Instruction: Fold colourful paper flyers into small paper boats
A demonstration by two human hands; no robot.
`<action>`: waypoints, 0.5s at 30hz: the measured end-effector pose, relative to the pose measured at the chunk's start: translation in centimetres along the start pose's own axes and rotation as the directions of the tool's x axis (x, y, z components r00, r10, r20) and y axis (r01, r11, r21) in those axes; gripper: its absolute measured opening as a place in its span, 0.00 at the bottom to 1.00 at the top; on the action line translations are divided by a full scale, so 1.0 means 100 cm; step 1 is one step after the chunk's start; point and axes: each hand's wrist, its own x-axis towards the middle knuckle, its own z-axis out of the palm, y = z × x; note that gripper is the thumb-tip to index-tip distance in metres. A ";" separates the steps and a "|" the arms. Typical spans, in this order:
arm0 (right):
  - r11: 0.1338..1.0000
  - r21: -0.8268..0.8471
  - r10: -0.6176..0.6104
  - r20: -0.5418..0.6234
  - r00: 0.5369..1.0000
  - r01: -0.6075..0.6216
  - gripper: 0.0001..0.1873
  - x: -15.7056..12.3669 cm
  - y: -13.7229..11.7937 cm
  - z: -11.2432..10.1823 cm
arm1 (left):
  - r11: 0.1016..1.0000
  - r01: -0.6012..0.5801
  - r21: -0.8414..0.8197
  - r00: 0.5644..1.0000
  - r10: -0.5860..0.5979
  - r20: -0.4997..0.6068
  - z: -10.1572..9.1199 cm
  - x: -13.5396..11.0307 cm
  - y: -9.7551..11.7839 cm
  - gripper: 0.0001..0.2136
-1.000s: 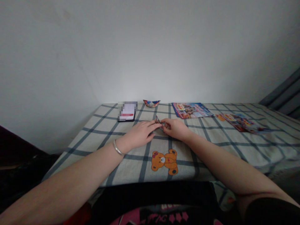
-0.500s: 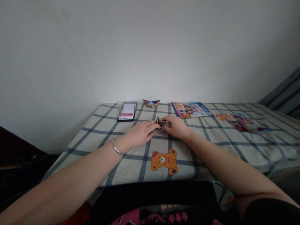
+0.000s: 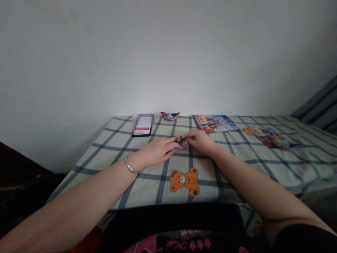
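Between my two hands is a small folded piece of printed paper (image 3: 183, 145), dark with pink and white patterning, just above or on the cloth. My left hand (image 3: 157, 151), a silver bangle on its wrist, grips the left edge with thumb and forefinger. From the right, the fingertips of my right hand (image 3: 200, 142) pinch the paper's upper right part. Part of the paper is hidden by the fingers. Behind it, near the wall, stands a boat-shaped folded paper (image 3: 170, 116) in red, blue and white.
A phone (image 3: 142, 127) with a blurred-out screen lies at the back left. Colourful leaflets (image 3: 217, 123) rest at the back right, with more leaflets (image 3: 273, 138) further right. The table has a checked cloth (image 3: 110, 158) with a printed bear (image 3: 184, 181). A white wall (image 3: 168, 56) rises behind.
The paper between my hands has tilted flatter, and more of its patterned face shows. My right hand has shifted slightly and its fingers are drawn together at the paper's upper edge.
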 end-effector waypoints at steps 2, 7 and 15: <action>1.000 -0.009 -0.007 -0.001 1.000 0.007 0.13 0.001 0.002 0.000 | 1.000 -0.005 0.011 1.000 0.005 0.008 0.000 0.000 0.000 0.16; 0.994 -0.078 -0.073 0.000 0.997 0.073 0.13 0.001 0.005 -0.002 | 1.000 -0.006 -0.019 1.000 0.006 0.010 -0.002 0.001 0.003 0.17; 0.956 -0.251 -0.142 0.072 0.987 0.155 0.14 -0.004 -0.003 -0.012 | 0.993 0.076 -0.092 0.997 -0.076 0.002 -0.001 -0.001 0.004 0.29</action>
